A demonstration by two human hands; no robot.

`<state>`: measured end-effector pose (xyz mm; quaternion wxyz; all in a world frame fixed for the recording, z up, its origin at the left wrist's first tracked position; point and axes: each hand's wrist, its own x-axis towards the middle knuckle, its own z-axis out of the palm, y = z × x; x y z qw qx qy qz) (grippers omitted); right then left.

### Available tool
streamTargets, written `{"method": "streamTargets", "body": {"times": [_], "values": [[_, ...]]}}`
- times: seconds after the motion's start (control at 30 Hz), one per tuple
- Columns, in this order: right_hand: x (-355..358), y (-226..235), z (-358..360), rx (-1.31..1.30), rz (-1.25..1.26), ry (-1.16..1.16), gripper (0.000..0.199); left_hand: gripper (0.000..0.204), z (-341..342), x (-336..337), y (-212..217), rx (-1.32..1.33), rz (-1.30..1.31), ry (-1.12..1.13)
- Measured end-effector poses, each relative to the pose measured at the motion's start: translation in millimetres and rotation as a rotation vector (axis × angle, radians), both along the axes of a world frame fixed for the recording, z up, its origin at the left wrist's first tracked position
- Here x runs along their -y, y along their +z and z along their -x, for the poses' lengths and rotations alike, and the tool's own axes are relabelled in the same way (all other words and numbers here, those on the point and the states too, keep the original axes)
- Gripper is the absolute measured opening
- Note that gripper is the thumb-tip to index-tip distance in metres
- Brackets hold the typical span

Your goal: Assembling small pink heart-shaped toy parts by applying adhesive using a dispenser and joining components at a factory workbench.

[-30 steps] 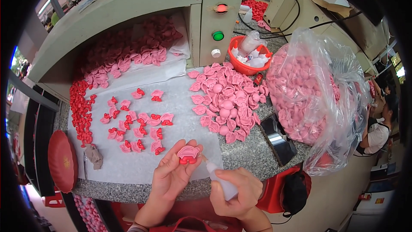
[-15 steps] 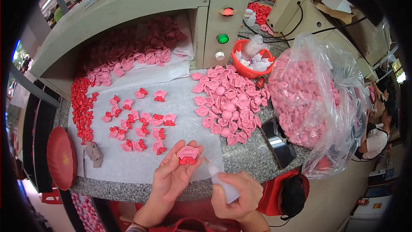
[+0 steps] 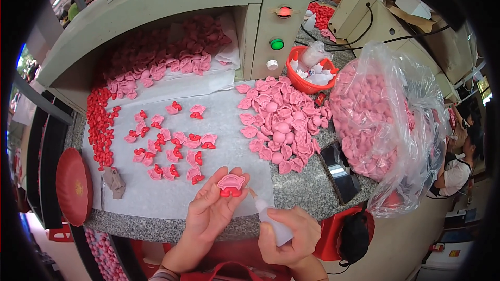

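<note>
Head view: the left hand (image 3: 211, 213) has its fingers clamped on a pink toy piece (image 3: 231, 184), held over the tabletop (image 3: 307, 187) edge. The right hand (image 3: 289, 234) grips a small glue bottle (image 3: 272, 219), nozzle slanting up-left, nearly touching the piece.

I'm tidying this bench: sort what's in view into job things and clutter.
In use:
left hand holding pink piece
right hand holding glue bottle
pink pieces pile
finished pieces

Lying about:
phone
red disc
orange basket
</note>
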<state>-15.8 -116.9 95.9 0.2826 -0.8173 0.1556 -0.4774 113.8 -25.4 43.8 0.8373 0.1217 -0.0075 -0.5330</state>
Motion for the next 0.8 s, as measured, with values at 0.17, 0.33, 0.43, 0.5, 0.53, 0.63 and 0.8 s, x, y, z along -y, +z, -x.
{"method": "streamTargets", "body": {"times": [0.17, 0.33, 0.43, 0.5, 0.53, 0.63, 0.8], "values": [[-0.3, -1.0, -0.8, 0.002, 0.005, 0.003, 0.028, 0.035, 0.0, -0.5, -0.4, -0.006, 0.001, 0.006], [-0.9, -1.7, -2.2, -0.01, 0.004, 0.006, 0.029, 0.034, -0.6, 0.1, -0.7, -0.004, 0.002, 0.009], [-1.8, -0.9, -3.4, -0.009, -0.003, 0.015, 0.03, 0.034, -1.1, -0.6, 0.0, 0.0, 0.0, 0.014], [-1.7, -1.3, -3.1, -0.017, 0.002, 0.01, 0.03, 0.034, -0.5, 0.6, -0.7, 0.0, 0.0, 0.015], [-1.8, -1.4, -2.8, -0.024, 0.006, 0.006, 0.03, 0.034, -0.2, 1.0, -0.8, 0.008, -0.011, 0.015], [-4.9, 1.7, -2.9, -0.055, 0.013, 0.02, 0.03, 0.034, -0.7, -0.8, 1.7, 0.03, -0.027, 0.032], [-5.4, -1.1, -2.7, -0.043, 0.032, 0.023, 0.03, 0.034, -0.4, 0.5, 1.6, 0.026, -0.026, 0.039]]}}
